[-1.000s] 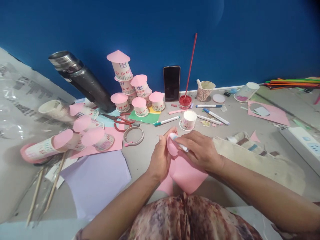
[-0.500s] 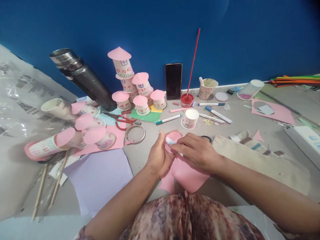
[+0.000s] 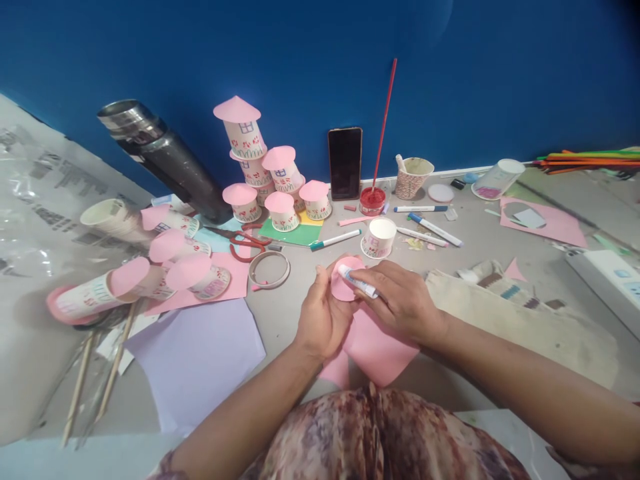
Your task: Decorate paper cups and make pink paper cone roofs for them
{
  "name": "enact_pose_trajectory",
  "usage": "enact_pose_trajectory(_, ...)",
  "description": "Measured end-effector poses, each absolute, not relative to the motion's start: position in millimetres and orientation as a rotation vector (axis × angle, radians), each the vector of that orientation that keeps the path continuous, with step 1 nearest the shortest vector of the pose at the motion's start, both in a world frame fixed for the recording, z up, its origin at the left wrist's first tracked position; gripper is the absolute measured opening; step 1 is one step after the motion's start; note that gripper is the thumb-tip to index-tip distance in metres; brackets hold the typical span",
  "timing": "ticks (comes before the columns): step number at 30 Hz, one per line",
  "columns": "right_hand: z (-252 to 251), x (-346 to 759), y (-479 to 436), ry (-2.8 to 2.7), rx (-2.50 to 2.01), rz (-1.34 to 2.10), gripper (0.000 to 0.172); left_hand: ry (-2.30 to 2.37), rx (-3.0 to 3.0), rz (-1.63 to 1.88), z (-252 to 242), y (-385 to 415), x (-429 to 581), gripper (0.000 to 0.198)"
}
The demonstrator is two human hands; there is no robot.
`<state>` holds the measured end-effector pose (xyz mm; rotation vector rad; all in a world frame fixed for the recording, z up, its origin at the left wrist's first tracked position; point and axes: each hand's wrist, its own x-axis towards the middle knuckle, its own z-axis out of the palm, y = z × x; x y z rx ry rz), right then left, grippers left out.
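A round pink paper piece [image 3: 340, 290] is held just right of the frame's centre, cupped against the palm and fingers of the left hand [image 3: 324, 320]. By the right hand [image 3: 404, 299] a white tube [image 3: 362, 283] is gripped along its length, one end laid over the paper's face. The paper is judged very light and thin, easily creased or bent under pressure, with little slip to be expected. It is best taken by the rim, with its back supported by spread fingers. The tube is judged light, stiff and smooth, best pinched around its barrel. Between the hands the round piece is placed, nearer the left; below them, in the lower centre of the frame, a pink sheet [image 3: 380, 350] is seen, its upper part hidden by the hands.
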<state>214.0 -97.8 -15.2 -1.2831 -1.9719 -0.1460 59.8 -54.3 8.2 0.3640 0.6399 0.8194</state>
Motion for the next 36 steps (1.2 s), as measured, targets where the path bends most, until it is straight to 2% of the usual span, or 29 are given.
enact_pose_trajectory(14, -13.7, 219.3, -96.6, -2.042, -1.224, -0.205, 0.023, 0.628, 0.45, 0.822, 8.7, -49.3, 57.4, 0.051)
enact_pose_trajectory(21, -12.4, 222.3, -93.5, -2.151, -1.152, -0.258, 0.022, 0.814, 0.79, 0.859, -1.0, -42.2, 48.8, 0.028)
enact_pose_trajectory(27, -13.4, 218.3, -96.8, -2.082, -1.195, -0.229, 0.027, 1.023, 1.342, 0.887, -5.7, -42.4, 42.3, 0.042)
enact_pose_trajectory(36, -14.6, 218.6, -98.1, -1.955, -1.285, -0.187, 0.029, 0.974, 1.393, 0.907, -1.2, -52.6, 48.1, 0.034)
